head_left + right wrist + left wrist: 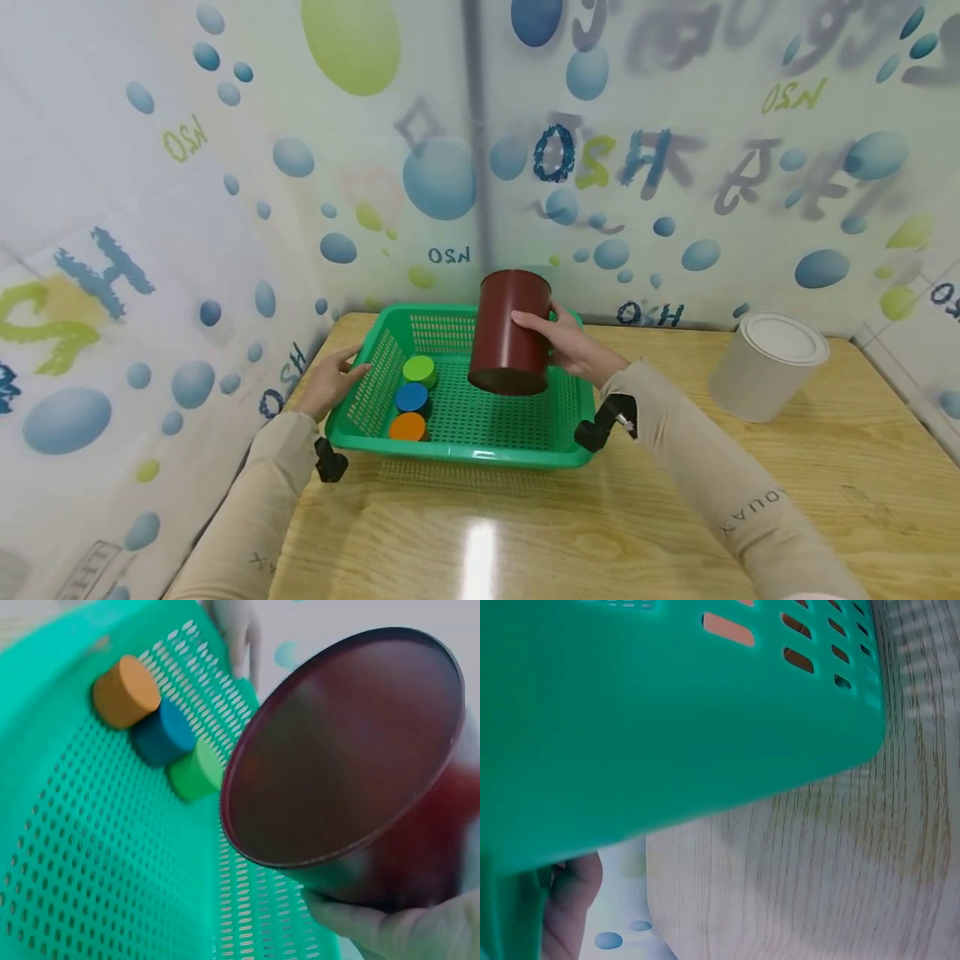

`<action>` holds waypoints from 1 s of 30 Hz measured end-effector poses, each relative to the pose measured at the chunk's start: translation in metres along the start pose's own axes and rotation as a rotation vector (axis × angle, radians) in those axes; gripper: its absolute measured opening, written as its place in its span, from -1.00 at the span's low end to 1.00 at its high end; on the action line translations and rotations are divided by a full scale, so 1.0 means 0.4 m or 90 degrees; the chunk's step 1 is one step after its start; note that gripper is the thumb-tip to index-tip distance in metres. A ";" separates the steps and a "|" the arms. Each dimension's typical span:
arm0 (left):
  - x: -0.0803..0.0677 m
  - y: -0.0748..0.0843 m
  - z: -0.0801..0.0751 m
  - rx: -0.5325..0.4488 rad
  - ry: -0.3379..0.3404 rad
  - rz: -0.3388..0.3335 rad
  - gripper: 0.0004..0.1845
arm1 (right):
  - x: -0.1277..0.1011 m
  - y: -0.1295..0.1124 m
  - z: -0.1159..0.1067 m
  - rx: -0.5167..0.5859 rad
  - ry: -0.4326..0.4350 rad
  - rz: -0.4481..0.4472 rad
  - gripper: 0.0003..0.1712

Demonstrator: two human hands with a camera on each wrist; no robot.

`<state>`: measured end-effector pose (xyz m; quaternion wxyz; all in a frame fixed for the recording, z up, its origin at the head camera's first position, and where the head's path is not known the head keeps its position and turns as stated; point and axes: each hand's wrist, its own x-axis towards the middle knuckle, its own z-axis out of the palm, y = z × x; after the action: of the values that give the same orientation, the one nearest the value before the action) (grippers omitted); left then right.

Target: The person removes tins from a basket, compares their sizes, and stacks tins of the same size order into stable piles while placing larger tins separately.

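My right hand (576, 343) grips a dark red cylindrical can (512, 329) by its side, holding it tilted above a green plastic basket (480, 452). In the right wrist view, a round end of the can (345, 750) with a thin raised rim faces the camera; whether it is closed or hollow I cannot tell. At the basket's left rim, my left hand (330, 383) holds the edge, its thumb over the top; the left wrist view shows part of the hand (571, 907) beside the rim. Green (420, 372), blue (412, 400) and orange (408, 427) cylinders stand in a row inside, along the left wall.
On the wooden table (525, 542), a white lidded can (765, 367) stands to the right of the basket. A patterned wall covering (517, 225) rises directly behind the table's back edge and along its left side.
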<state>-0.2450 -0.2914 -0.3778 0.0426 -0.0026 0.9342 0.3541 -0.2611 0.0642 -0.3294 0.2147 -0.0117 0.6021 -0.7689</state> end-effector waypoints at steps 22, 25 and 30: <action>-0.004 -0.001 0.000 -0.001 0.002 -0.003 -0.38 | -0.237 -0.052 -0.220 -0.118 0.170 -0.231 -0.03; -0.002 -0.001 0.000 -0.001 0.004 -0.003 -0.39 | -0.270 -0.036 -0.256 -0.163 0.223 -0.266 -0.01; -0.001 0.001 0.003 -0.006 0.001 -0.009 -0.39 | -0.329 -0.009 -0.310 -0.252 0.304 -0.277 -0.01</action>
<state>-0.2445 -0.2902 -0.3784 0.0442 -0.0098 0.9327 0.3579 -0.1771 0.2244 -0.3286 -0.1064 -0.0006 0.7554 -0.6465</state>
